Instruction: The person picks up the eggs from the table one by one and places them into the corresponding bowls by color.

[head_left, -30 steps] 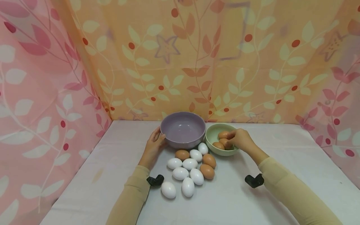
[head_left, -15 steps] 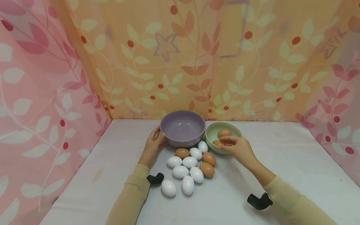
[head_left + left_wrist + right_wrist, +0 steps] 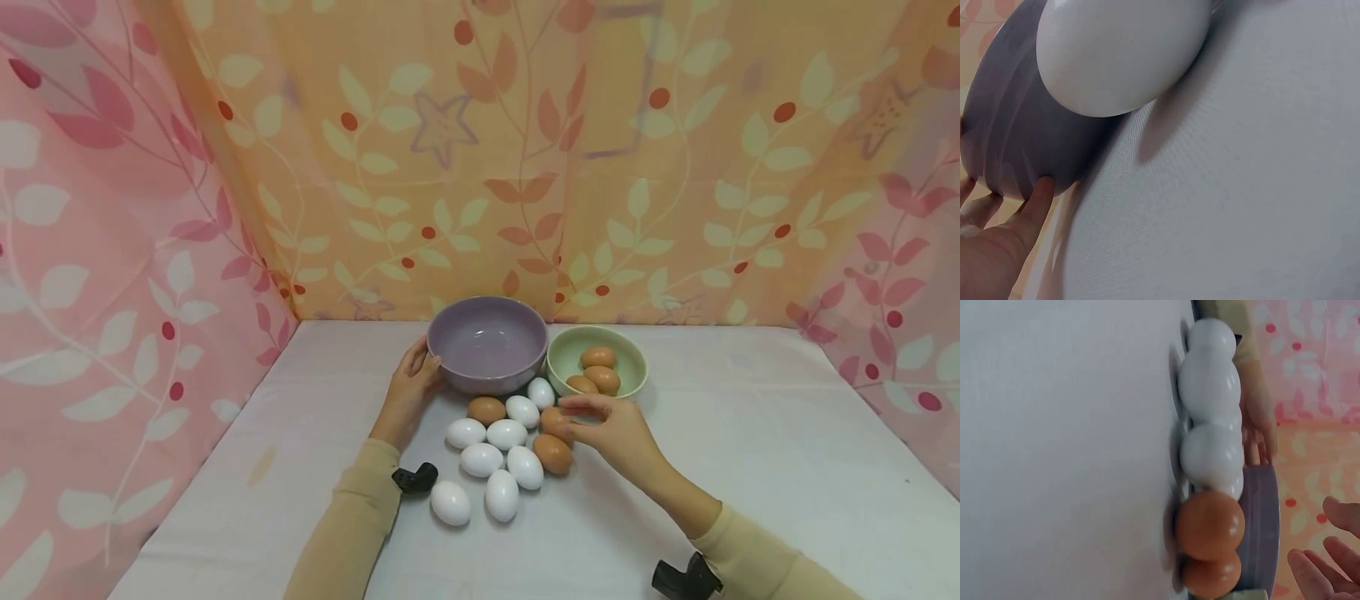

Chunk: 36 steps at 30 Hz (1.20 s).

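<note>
My left hand (image 3: 407, 396) rests its fingers and thumb against the left side of a purple bowl (image 3: 480, 385); in the left wrist view its thumb touches the bowl's wall (image 3: 1022, 144). Over the table, my right hand (image 3: 622, 437) holds nothing. Its extended fingers overlap a brown egg (image 3: 552, 423) in the head view, but in the right wrist view they stand apart from the eggs. A second brown egg (image 3: 552, 455) lies just in front. Three brown eggs (image 3: 602, 381) sit in a light green bowl (image 3: 634, 367) beside the purple one.
Several white eggs (image 3: 482, 460) lie clustered in front of the bowls, with another brown egg (image 3: 487, 410) close to the purple bowl. White cloth (image 3: 750, 433) covers the table. A patterned orange curtain (image 3: 487, 250) hangs right behind the bowls.
My right hand has let go of a brown egg in the green bowl, drawn back and come down toward the brown eggs on the table. The left hand stays at the purple bowl.
</note>
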### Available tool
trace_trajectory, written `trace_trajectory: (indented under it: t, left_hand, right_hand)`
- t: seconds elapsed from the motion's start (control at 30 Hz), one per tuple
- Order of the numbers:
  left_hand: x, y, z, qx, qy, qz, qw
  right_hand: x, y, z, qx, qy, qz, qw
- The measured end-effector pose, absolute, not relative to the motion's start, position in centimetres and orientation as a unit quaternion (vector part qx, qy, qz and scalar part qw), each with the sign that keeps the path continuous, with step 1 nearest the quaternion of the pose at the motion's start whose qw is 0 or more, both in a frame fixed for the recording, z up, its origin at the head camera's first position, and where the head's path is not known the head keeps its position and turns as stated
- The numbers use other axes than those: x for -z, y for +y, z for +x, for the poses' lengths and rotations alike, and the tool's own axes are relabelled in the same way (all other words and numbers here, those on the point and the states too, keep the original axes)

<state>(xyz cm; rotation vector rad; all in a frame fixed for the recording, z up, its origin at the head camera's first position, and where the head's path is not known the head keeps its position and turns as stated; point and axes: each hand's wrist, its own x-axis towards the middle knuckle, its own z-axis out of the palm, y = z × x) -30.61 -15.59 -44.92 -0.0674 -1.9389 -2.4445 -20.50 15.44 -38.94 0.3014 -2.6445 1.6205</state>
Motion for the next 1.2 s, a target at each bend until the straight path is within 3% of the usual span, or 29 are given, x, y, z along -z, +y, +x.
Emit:
trace_trajectory:
  t: [0.63, 1.2]
  left_hand:
    - [45.1, -15.6, -30.7, 0.781, -0.623, -0.029, 0.015]
    - [45.4, -15.6, -30.9, 0.783, -0.621, -0.022, 0.016]
  right_hand:
    - [41.0, 12.9, -17.6, -0.554, -0.827, 0.098, -0.018]
    - [42.8, 11.6, -17.2, -0.599, -0.789, 0.126, -0.039]
